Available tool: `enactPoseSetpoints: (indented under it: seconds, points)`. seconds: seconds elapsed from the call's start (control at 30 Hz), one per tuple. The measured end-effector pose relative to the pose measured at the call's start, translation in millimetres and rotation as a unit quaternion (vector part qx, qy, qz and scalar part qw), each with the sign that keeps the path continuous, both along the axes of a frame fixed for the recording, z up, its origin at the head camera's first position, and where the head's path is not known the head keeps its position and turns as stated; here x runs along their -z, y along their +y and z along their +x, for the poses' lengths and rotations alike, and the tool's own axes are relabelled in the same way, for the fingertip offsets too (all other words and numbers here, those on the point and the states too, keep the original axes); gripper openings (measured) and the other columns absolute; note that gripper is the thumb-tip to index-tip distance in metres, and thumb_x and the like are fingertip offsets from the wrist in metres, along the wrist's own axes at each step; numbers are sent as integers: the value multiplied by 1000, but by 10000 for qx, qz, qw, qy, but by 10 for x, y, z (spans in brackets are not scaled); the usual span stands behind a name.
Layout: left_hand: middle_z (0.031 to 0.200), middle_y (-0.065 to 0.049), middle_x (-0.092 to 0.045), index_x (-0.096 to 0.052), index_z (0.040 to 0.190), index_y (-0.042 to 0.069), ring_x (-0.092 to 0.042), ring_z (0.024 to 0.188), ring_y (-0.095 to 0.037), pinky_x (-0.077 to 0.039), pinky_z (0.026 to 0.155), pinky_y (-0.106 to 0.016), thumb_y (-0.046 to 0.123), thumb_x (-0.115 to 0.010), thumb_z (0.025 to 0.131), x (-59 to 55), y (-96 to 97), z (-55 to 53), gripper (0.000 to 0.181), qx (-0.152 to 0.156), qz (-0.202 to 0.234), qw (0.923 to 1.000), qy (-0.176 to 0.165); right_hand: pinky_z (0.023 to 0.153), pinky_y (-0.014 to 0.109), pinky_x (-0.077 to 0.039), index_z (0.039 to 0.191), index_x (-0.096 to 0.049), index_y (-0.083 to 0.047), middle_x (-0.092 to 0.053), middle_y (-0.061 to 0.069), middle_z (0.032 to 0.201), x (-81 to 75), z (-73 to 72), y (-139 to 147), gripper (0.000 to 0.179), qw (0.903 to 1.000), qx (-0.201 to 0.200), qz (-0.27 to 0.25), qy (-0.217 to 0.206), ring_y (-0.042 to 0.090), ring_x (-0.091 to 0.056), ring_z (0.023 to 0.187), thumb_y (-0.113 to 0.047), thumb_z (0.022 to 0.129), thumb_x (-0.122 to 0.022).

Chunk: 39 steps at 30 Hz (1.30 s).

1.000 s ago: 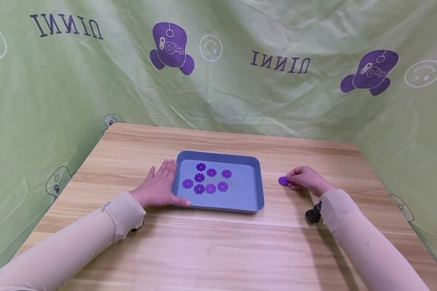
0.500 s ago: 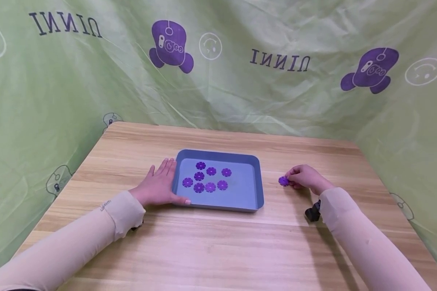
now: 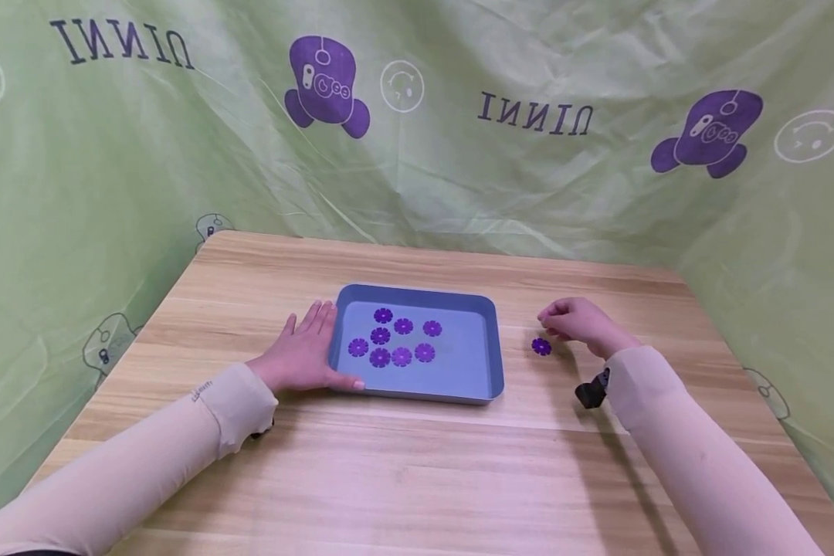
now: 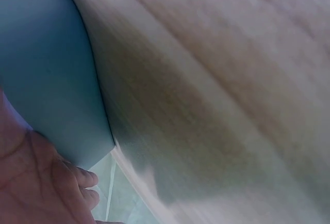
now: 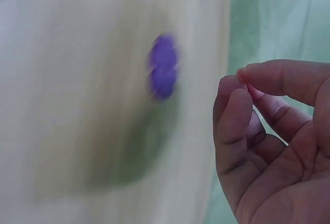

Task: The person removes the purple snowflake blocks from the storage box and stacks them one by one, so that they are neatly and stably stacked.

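In the head view, my left hand (image 3: 299, 357) lies with fingers spread along the left side of a blue-grey rectangular tray (image 3: 469, 390), its thumb over the front rim. Several purple notched plastic discs (image 3: 401, 357) lie flat in the tray, mostly in its left half. To the right of the tray, a single purple disc (image 3: 541, 347) rests on the table. My right hand (image 3: 580, 323) hovers just above and behind that disc, fingers loosely curled. In the right wrist view, its fingertips (image 5: 234, 82) come together with nothing visible between them, apart from the blurred purple disc (image 5: 164, 67).
A wood-grain table (image 3: 389, 479) fills the lower part of the head view. Green printed fabric (image 3: 431, 193) hangs behind and at both sides. A small black device (image 3: 591, 391) sits at the right wrist.
My right hand has let go of the purple disc and moved slightly up and away from it; the disc stays on the table. The left hand and tray have not moved.
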<state>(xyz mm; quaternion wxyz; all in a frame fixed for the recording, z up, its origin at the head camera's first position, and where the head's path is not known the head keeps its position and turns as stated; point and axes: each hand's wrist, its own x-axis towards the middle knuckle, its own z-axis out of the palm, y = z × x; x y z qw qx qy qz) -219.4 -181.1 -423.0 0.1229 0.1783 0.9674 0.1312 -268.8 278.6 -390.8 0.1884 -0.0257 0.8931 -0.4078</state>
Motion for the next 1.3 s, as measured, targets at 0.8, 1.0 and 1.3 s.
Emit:
enactPoseSetpoints:
  seconds: [0.8, 1.0, 1.3]
  points:
    - [168, -29, -2, -5, 159, -12, 5, 155, -44, 2, 122, -63, 85, -71, 70, 15, -5, 15, 148, 58, 79, 9998, 176, 85, 36, -58, 125, -64, 9, -68, 19, 112, -1, -173, -1320, 30, 9951, -683, -692, -178, 27, -67, 97, -8, 100, -62]
    - [168, -30, -3, -5, 159, -13, 4, 155, -44, 1, 122, -64, 85, -71, 70, 18, -14, 21, 148, 54, 99, 9997, 205, 79, 32, -58, 122, -65, 9, -70, 16, 106, 58, -194, -1452, 28, 9952, -823, -465, -234, 23, -67, 91, -7, 99, -61]
    - [168, -29, -1, -4, 160, -12, 6, 155, -45, 2, 122, -63, 86, -71, 69, 34, -5, 5, 150, 66, 96, 9998, 189, 72, 28, -57, 119, -64, 4, -68, 11, 95, 155, -253, -1561, 26, 9973, -598, -91, -411, 17, -63, 80, -10, 98, -69]
